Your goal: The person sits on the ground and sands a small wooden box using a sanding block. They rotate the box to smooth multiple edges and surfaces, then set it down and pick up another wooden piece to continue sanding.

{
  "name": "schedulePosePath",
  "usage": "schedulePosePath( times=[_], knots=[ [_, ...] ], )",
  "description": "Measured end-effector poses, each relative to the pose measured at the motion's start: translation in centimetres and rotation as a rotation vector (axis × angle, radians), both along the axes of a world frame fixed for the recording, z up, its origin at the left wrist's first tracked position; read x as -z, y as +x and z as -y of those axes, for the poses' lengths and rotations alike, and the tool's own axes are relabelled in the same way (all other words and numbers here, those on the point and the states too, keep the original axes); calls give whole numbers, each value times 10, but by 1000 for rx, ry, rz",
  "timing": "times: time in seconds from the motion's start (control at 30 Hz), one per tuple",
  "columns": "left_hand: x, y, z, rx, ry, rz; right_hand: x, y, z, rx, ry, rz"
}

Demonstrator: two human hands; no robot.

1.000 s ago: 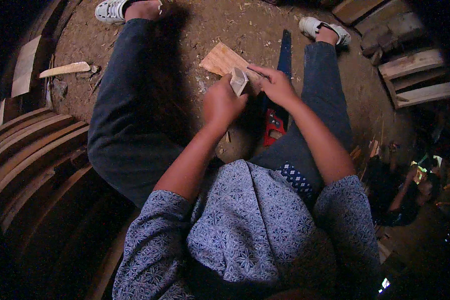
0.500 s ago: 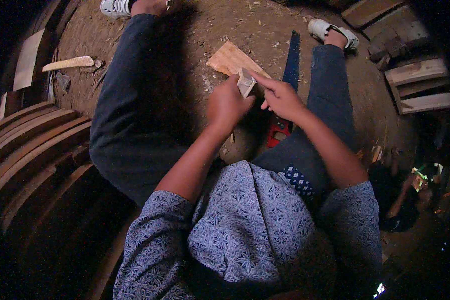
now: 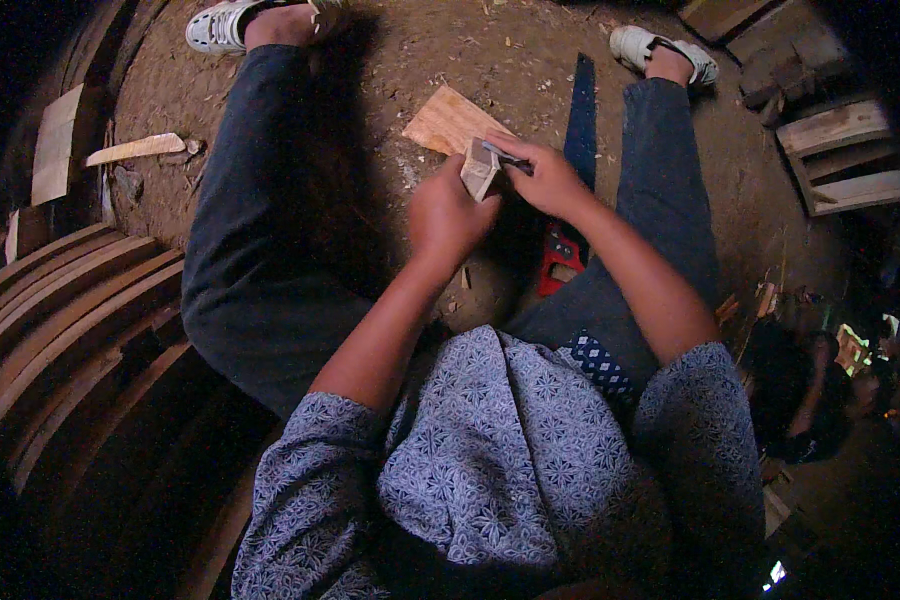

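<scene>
My left hand (image 3: 438,215) is closed around a small pale wooden block (image 3: 479,176), held up between my legs with its cut end toward me. My right hand (image 3: 550,182) is closed on a thin dark tool with a grey edge (image 3: 508,157), which lies against the top of the block. Its exact kind is too small to make out. Just beyond the hands a light-brown wooden board (image 3: 444,117) shows, partly hidden by the block and fingers. A handsaw (image 3: 580,125) with a dark blue blade and red handle lies by my right leg.
Curved stacks of wooden planks (image 3: 70,290) fill the left side. A pale wooden strip (image 3: 135,150) lies on the dirt floor (image 3: 390,60) beyond them. Wooden frames (image 3: 855,190) stand at the far right. Another person's arm (image 3: 815,385) shows in the dark lower right.
The dark tool now shows in my right hand, against the block, where before the fingers hid it. The block has tilted and shifted slightly left. The whole view has moved a little.
</scene>
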State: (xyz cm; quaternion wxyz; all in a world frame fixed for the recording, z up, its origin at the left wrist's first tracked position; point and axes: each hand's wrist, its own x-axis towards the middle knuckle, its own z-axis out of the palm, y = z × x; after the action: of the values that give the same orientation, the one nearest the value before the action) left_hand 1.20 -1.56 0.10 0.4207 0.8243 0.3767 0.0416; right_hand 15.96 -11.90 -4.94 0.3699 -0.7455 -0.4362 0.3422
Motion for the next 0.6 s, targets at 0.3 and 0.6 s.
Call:
schedulePosePath(
  times=[0.3,0.6],
  knots=[
    [4,-2,-7,14,-20,79,5,-7,6,67,225,122],
    [12,-7,-10,-3,-12,115,-10,-31,2,50,250,-10]
  ],
)
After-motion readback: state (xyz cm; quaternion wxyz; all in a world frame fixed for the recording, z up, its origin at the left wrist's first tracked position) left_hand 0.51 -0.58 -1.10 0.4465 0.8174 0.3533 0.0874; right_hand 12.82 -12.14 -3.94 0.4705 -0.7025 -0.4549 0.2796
